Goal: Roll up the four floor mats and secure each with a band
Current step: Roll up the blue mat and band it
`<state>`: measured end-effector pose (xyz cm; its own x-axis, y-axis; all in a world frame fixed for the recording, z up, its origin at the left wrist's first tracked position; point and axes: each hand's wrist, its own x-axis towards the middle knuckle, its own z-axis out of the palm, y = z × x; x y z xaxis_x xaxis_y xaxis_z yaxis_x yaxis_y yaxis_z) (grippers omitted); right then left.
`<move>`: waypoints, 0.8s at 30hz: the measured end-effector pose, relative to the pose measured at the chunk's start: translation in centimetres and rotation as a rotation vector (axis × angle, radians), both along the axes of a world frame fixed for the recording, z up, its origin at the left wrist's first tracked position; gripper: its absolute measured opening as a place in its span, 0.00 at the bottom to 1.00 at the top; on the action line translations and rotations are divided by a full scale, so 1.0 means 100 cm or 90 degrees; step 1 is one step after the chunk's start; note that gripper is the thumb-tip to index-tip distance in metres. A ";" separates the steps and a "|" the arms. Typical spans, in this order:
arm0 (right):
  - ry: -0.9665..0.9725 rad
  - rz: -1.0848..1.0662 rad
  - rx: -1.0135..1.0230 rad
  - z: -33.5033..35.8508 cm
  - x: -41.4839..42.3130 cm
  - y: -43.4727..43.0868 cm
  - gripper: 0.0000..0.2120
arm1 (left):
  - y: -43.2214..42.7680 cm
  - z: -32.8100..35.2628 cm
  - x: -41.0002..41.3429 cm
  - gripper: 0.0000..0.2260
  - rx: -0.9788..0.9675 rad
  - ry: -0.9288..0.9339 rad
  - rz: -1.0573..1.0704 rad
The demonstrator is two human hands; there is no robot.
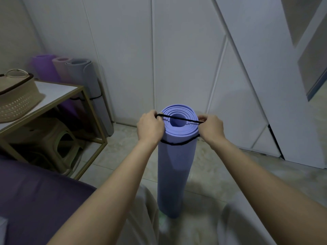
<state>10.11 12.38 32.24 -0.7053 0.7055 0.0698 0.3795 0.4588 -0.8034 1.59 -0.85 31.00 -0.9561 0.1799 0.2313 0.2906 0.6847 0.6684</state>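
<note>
Tiles [123, 156], mat [177, 170] between grips [150, 128] [211, 129] pinching band [178, 119]

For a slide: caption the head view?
Left hand and right hand stretch a black band over an upright rolled blue mat.

Markings check: nothing legible in view. The upright blue rolled mat [177, 174] at near centre bears no readable print, nor does the black band [178, 143] around it. The three rolled mats [92, 82] at far left, the woven basket [17, 99] and the white wall panels [177, 50] show no readable text.
</note>
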 end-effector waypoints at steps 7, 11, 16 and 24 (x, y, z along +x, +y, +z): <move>0.019 -0.068 -0.108 -0.002 -0.004 0.016 0.20 | 0.005 0.003 -0.004 0.13 -0.125 -0.011 -0.027; 0.017 -0.061 -0.159 -0.002 -0.005 0.014 0.20 | 0.000 0.005 -0.008 0.11 -0.117 -0.014 -0.022; -0.012 -0.055 -0.129 -0.007 -0.016 0.013 0.12 | -0.008 0.004 -0.020 0.13 -0.095 -0.058 -0.043; -0.070 -0.009 -0.057 -0.007 -0.018 0.017 0.17 | -0.014 0.015 -0.033 0.15 -0.063 -0.230 -0.149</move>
